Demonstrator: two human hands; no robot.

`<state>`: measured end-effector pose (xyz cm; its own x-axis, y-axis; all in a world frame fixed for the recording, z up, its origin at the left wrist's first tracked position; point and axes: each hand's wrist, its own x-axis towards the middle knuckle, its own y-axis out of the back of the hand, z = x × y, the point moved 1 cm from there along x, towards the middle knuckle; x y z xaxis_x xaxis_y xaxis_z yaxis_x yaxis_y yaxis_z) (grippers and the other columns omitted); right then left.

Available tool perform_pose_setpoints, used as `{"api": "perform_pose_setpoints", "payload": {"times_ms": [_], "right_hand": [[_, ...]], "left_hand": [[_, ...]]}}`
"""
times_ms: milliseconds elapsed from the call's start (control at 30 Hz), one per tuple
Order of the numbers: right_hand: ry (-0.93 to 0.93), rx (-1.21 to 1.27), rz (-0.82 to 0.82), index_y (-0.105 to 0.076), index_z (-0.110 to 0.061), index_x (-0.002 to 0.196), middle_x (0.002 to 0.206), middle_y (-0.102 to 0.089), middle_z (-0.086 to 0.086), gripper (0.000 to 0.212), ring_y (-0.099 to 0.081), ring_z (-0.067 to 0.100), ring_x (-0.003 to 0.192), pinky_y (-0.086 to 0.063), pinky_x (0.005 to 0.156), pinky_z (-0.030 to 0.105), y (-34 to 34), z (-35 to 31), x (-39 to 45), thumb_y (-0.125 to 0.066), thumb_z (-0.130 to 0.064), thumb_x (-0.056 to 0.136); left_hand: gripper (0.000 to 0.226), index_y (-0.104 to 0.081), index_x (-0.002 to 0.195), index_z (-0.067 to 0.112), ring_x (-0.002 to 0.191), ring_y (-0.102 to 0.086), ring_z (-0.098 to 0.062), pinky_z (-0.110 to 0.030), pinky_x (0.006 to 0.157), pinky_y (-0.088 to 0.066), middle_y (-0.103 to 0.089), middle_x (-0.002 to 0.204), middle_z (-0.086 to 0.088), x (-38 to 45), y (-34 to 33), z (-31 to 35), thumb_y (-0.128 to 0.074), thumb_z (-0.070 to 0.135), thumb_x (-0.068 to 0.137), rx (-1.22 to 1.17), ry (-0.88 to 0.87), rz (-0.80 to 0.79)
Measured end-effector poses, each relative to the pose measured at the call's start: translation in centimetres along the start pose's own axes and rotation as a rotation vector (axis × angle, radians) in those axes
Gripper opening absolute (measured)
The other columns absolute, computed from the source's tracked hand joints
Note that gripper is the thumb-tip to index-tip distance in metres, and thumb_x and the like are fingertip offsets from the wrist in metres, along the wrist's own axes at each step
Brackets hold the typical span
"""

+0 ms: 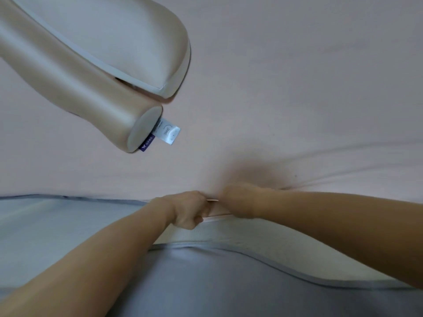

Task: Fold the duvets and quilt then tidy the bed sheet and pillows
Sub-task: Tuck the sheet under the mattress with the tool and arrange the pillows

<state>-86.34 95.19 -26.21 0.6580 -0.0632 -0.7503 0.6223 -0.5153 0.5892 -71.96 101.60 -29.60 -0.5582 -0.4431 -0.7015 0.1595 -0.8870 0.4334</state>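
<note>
A pale pink bed sheet [286, 76] covers the mattress [206, 282], whose grey side with piped edging fills the bottom of the view. My left hand [187, 209] and my right hand [242, 200] sit close together at the sheet's near edge, both with fingers curled round the hem. The right hand is blurred. Wrinkles fan out to the right from the grip. A beige contoured pillow [75, 72] with a white label lies at the upper left, partly on a greyish pillow [119, 35].
A strip of white mattress top [229, 234] shows between the sheet's hem and the grey piping. The sheet stretches smooth across the upper right.
</note>
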Motion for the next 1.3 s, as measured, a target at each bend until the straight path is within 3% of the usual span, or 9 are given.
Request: {"api": "perform_pose_setpoints", "payload": {"times_ms": [67,167,233,500,633,767,900,1067,1300], "right_hand": [[-0.022,0.037,-0.026,-0.06,-0.002,0.111,0.116,-0.062,0.017,0.025,-0.061,0.033,0.104,-0.051,0.082,0.037,-0.6,-0.4,0.1,-0.043,-0.001,0.093],[-0.065,0.106,-0.051,-0.059,-0.004,0.11,0.117,-0.061,0.016,0.022,-0.061,0.032,0.101,-0.045,0.073,0.032,-0.4,0.3,-0.1,-0.043,-0.005,0.094],[-0.055,0.077,-0.066,-0.058,-0.006,0.105,0.114,-0.061,0.014,0.018,-0.06,0.032,0.097,-0.04,0.068,0.028,0.4,1.5,-0.5,-0.043,-0.009,0.096],[0.023,-0.023,-0.058,-0.06,-0.001,0.116,0.117,-0.061,0.016,0.032,-0.06,0.034,0.107,-0.05,0.081,0.039,-1.3,-0.4,-0.7,-0.037,0.002,0.094],[-0.006,-0.029,0.026,-0.061,-0.001,0.117,0.116,-0.062,0.018,0.033,-0.061,0.035,0.106,-0.05,0.081,0.041,-1.8,0.2,-2.0,-0.036,0.002,0.094],[-0.034,-0.004,0.037,-0.06,0.002,0.117,0.116,-0.062,0.02,0.033,-0.061,0.037,0.106,-0.047,0.074,0.039,-1.6,0.0,-1.2,-0.036,0.002,0.094],[-0.053,-0.003,0.055,-0.059,0.0,0.119,0.12,-0.061,0.016,0.035,-0.06,0.034,0.109,-0.049,0.078,0.038,-2.7,-1.3,1.2,-0.033,0.002,0.096],[-0.129,0.046,0.028,-0.055,0.0,0.125,0.122,-0.059,0.019,0.035,-0.059,0.034,0.11,-0.048,0.083,0.039,-3.1,0.1,3.5,-0.036,0.002,0.095],[-0.107,0.063,0.039,-0.057,-0.003,0.123,0.128,-0.056,0.014,0.033,-0.055,0.032,0.116,-0.047,0.086,0.039,-1.8,-1.2,4.0,-0.034,-0.002,0.098]], "left_hand": [[0.014,-0.057,0.077,-0.002,0.099,-0.055,-0.027,-0.02,0.069,-0.031,-0.061,0.115,-0.006,0.4,-0.5,-0.3,-0.052,0.01,0.083,0.001,-0.003,-0.002],[0.012,-0.064,0.091,0.002,0.101,-0.056,-0.027,-0.018,0.074,-0.032,-0.062,0.1,-0.007,0.7,-1.8,-0.7,-0.053,0.007,0.087,-0.033,0.034,-0.009],[0.014,-0.066,0.099,0.006,0.107,-0.056,-0.025,-0.018,0.08,-0.034,-0.061,0.11,-0.007,0.8,-2.2,-0.9,-0.057,0.008,0.088,-0.072,0.076,0.037],[0.02,-0.065,0.102,0.002,0.107,-0.055,-0.029,-0.025,0.083,-0.036,-0.061,0.119,-0.014,0.6,-1.9,-1.1,-0.055,0.005,0.086,-0.049,0.159,0.125],[0.032,-0.055,0.125,0.005,0.12,-0.052,-0.03,-0.03,0.098,-0.038,-0.054,0.13,-0.015,0.2,-2.2,-1.6,-0.043,0.007,0.094,-0.002,0.22,0.087],[0.034,-0.056,0.127,0.009,0.118,-0.053,-0.03,-0.032,0.097,-0.038,-0.055,0.131,-0.013,0.8,-1.9,-1.5,-0.04,0.015,0.099,0.04,0.255,0.105],[0.025,-0.064,0.112,0.011,0.109,-0.058,-0.028,-0.031,0.089,-0.043,-0.061,0.119,-0.012,1.2,-2.0,-2.3,-0.046,0.012,0.095,0.01,0.344,0.145],[0.048,-0.04,0.143,0.016,0.125,-0.049,-0.028,-0.031,0.103,-0.039,-0.048,0.141,-0.008,1.1,-3.4,-3.0,-0.041,0.012,0.095,0.039,0.35,0.014],[0.042,-0.047,0.137,0.014,0.127,-0.047,-0.029,-0.033,0.107,-0.037,-0.048,0.141,-0.011,1.2,-3.5,-3.3,-0.042,0.021,0.096,0.052,0.402,-0.063]]}}
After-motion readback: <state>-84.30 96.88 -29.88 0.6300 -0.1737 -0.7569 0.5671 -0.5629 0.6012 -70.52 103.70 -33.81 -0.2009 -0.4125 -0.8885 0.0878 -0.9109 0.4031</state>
